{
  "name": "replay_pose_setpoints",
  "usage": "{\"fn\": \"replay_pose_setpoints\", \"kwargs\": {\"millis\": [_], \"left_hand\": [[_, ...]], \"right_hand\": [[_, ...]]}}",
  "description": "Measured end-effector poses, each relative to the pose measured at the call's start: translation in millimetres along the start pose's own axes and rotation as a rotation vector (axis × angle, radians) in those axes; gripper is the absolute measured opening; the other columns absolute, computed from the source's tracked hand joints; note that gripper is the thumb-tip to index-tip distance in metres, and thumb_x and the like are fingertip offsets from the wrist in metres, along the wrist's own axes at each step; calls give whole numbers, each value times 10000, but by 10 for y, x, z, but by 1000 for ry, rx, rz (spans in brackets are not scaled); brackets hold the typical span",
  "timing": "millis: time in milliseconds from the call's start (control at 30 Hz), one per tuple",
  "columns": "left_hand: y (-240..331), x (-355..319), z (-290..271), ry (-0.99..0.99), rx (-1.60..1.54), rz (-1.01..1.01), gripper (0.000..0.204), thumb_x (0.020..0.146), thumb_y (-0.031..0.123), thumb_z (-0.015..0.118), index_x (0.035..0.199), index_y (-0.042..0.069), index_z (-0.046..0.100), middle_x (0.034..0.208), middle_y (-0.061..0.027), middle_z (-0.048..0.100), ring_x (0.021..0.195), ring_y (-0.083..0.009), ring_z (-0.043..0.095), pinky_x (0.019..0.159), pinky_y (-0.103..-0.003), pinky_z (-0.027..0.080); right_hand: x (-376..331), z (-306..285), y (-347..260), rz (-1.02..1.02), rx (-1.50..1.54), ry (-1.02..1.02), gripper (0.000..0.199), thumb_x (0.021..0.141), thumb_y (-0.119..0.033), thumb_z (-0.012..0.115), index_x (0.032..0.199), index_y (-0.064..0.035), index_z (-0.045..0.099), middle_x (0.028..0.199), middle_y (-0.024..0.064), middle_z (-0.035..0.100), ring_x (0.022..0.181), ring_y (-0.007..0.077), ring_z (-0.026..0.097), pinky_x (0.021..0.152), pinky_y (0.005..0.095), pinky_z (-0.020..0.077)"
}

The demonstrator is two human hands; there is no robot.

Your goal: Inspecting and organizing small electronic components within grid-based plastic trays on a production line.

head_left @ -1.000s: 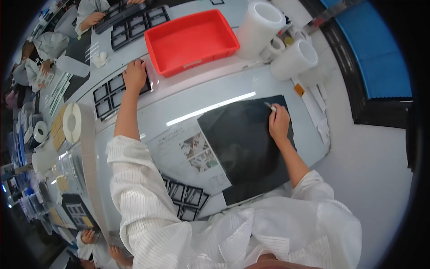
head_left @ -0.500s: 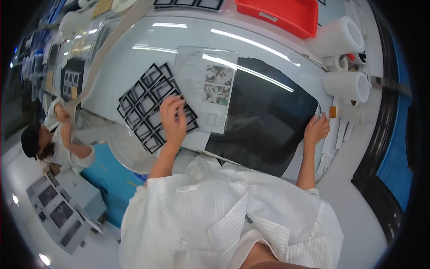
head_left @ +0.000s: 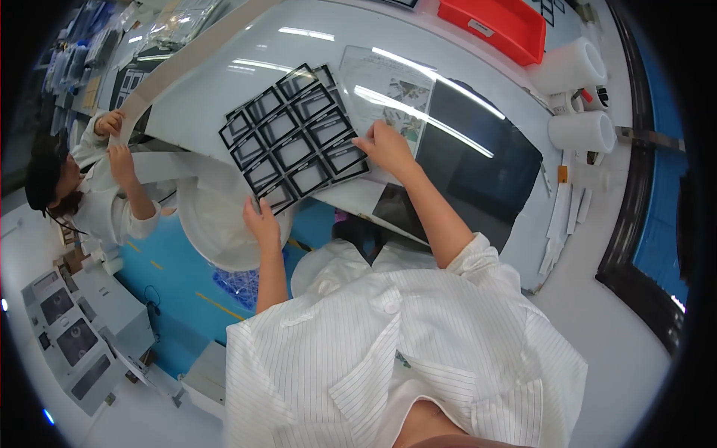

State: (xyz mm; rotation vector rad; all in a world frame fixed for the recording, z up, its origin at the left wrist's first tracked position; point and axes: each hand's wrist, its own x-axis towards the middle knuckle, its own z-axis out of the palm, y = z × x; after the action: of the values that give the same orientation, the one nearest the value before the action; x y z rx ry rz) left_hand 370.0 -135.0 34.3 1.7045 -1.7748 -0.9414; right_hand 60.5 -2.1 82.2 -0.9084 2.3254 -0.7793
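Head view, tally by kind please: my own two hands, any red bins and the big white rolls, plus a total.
Left hand and right hand: 2
Red bin: 1
Big white rolls: 2
Total: 5

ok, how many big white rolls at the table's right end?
2: upper roll, near the red bin; lower roll, below it in view. Smaller roll between them not counted; more could be hidden behind.

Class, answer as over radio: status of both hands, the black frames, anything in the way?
Left hand at near corner, right hand at right edge of black frames. Frames overlap, askew. Clear sheet close on right; no blockage seen.
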Motion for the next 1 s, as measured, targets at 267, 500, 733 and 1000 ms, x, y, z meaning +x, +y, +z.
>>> {"fn": "replay_pose_setpoints", "kwargs": {"millis": [267, 500, 733, 1000], "left_hand": [[206, -83, -100, 100, 78, 117, 473, 937, 359, 546, 1200, -32, 506, 1233, -244, 475, 1141, -337, 475, 929, -419, 390], [928, -681, -55, -831, -741, -232, 244, 936, 243, 596, 1051, 30, 567, 919, -88, 666, 788, -149, 660, 686, -242, 524], [977, -1201, 584, -1440, -521, -427, 137, 930, 174, 601, 983, 49, 583, 935, -95, 670, 819, -152, 666, 696, -210, 537], [1119, -1414, 762, -1904, -552, -143, 141, 935, 234, 593, 929, 95, 570, 976, -9, 633, 938, -92, 572, 861, -257, 436]], "right_hand": [[-242, -232, -245, -3, 929, -298, 282, 911, -183, 604, 1134, -45, 502, 914, 115, 683, 741, 150, 650, 646, 270, 562], [-1763, -1001, 783, 196, 916, 186, 232, 919, -248, 604, 1055, -79, 524, 949, 72, 662, 790, 118, 638, 641, 245, 558], [-2722, -912, 973, 141, -529, 641, 446, 821, -200, 681, 1164, 19, 500, 987, 185, 607, 980, 361, 558, 886, 411, 434], [-2439, -274, 178, 220, -99, 268, 628, 853, -434, 623, 1237, 50, 511, 1307, 240, 501, 1217, 365, 474, 1021, 399, 365]]}}
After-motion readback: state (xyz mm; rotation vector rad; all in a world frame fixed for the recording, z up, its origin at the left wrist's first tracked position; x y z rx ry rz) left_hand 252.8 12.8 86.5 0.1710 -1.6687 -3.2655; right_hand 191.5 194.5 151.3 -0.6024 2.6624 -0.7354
